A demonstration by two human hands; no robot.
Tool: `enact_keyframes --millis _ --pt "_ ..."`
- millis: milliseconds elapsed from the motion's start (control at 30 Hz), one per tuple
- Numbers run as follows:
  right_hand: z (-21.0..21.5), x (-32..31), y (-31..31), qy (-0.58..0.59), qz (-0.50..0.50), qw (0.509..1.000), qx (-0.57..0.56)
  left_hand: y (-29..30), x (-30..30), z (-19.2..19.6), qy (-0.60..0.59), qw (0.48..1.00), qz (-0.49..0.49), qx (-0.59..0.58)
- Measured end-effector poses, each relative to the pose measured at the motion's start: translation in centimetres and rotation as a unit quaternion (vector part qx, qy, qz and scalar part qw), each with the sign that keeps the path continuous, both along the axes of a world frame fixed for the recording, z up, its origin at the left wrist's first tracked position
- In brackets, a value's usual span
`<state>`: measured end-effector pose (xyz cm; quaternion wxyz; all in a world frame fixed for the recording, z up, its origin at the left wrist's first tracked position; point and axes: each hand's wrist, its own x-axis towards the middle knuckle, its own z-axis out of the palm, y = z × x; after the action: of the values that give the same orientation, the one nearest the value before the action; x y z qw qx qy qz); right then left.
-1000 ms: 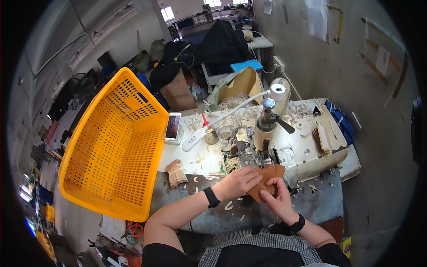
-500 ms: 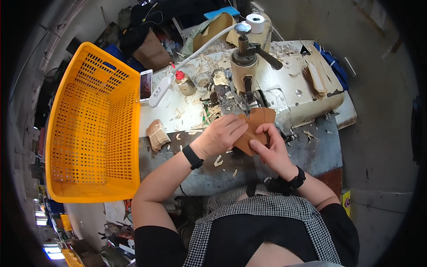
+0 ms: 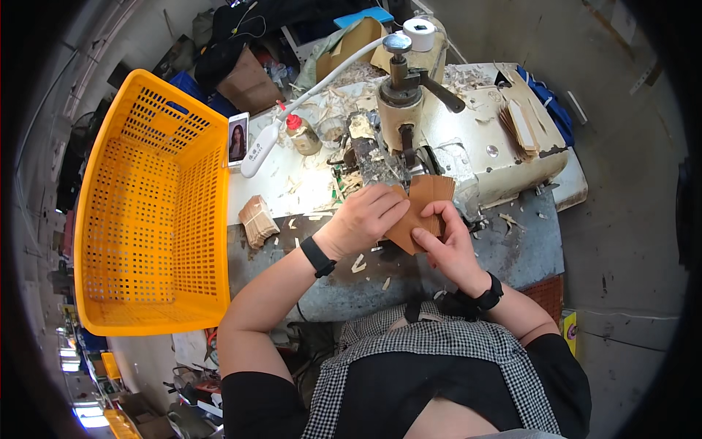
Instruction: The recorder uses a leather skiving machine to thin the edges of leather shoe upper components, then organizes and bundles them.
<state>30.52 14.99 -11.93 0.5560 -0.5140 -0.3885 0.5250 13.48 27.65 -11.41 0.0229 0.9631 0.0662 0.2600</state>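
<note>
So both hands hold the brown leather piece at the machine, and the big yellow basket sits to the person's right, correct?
Not quite. The yellow basket sits to the person's left, as the head view shows. Both the left hand and right hand do hold the brown leather piece at the machine.

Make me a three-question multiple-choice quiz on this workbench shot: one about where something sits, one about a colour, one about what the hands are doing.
1. Where is the big basket?
A. To the person's left of the bench
B. On top of the machine
C. Under the person's chair

2. What colour is that basket?
A. Blue
B. Yellow-orange
C. Green

3. What are the hands doing?
A. Resting empty on the bench
B. Both holding a brown leather piece
C. Lifting the phone

Answers:
1 A, it stands left of the bench edge.
2 B, its mesh walls are yellow-orange.
3 B, the left hand and right hand both grip the piece by the machine.
</note>
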Motion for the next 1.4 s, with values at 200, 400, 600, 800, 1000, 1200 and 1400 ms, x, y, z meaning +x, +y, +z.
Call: enact_keyframes --millis 200,400,600,800,1000,1200,1400 --pt "-0.1 0.2 -0.1 0.012 0.010 1.000 -0.013 -0.2 0.0 0.3 0.002 1.000 -0.012 -0.004" --pt "-0.3 0.2 -0.1 0.003 0.000 1.000 -0.004 0.0 0.2 0.3 0.002 1.000 -0.010 -0.008" --pt "-0.2 0.1 0.0 0.012 0.000 1.000 -0.011 0.1 -0.1 -0.2 -0.007 1.000 -0.014 -0.004" --pt "-0.5 0.4 0.0 0.022 0.003 1.000 0.002 -0.1 0.1 0.2 0.004 0.999 -0.020 -0.025" --pt "-0.3 0.0 0.2 0.044 0.000 0.999 0.012 0.3 -0.1 -0.5 -0.012 1.000 -0.014 -0.013" --pt "-0.1 0.0 0.1 0.062 0.009 0.998 -0.010 -0.1 -0.5 -0.1 -0.020 1.000 -0.013 -0.013" --pt "0.4 0.1 0.0 0.053 0.004 0.998 -0.021 -0.4 -0.3 -0.3 -0.022 1.000 0.000 -0.013"
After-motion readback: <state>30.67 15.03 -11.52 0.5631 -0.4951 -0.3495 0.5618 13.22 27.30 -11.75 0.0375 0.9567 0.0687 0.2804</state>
